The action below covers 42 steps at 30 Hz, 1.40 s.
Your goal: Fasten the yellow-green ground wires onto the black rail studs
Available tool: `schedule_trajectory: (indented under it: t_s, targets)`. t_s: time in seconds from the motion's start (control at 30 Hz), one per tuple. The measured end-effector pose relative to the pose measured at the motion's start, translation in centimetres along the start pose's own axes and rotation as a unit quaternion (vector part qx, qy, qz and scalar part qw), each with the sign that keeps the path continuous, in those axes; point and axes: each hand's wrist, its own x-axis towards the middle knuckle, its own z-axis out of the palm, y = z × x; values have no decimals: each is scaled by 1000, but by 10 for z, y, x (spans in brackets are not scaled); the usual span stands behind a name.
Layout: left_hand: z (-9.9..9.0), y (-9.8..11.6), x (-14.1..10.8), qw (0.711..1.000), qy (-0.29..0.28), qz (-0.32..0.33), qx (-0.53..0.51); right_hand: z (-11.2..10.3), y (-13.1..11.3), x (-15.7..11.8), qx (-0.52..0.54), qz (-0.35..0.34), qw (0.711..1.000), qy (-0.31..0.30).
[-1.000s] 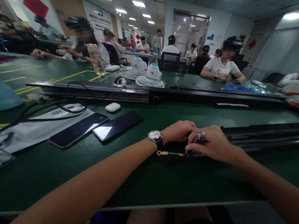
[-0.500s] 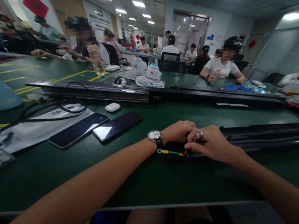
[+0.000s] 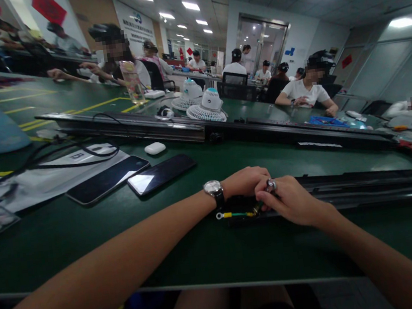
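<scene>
A long black profile (image 3: 364, 195) lies along the green table (image 3: 187, 247), its left end under my hands. A short green wire (image 3: 239, 214) with yellow sleeves and a ring terminal sticks out to the left from that end. My right hand (image 3: 284, 197), wearing rings, has its fingers closed around something small at the wire's inner end, too hidden to name. Just left of it, my left hand (image 3: 245, 182), with a watch at the wrist, rests over the profile's end. Its fingertips are hidden behind my right hand.
Two dark phones (image 3: 109, 180) (image 3: 161, 174) and a white case (image 3: 154, 148) lie left of my hands. A long black bar (image 3: 301, 135) crosses behind, with white fans (image 3: 205, 107) beyond. Co-workers sit around the tables.
My right hand's fingers have turned slightly, and the ring terminal has swung a little down and left. My left hand stays in place.
</scene>
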Motion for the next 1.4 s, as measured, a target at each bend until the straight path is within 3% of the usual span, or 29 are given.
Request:
schedule_trajectory:
  t_s: [0.3,0.83,1.13,1.4]
  targets:
    - [4,-2,-1,1000,13,-14,3,-2,1,-2,3,26,999,42]
    - [4,-6,0,1000,11,9,-5,0,1,-2,-19,30,999,12]
    - [2,-3,1,1000,0,-3,-9,-5,-2,2,3,5,999,-44]
    - [0,0,-1,1000,2,-2,-17,-5,-3,4,-1,13,999,-38]
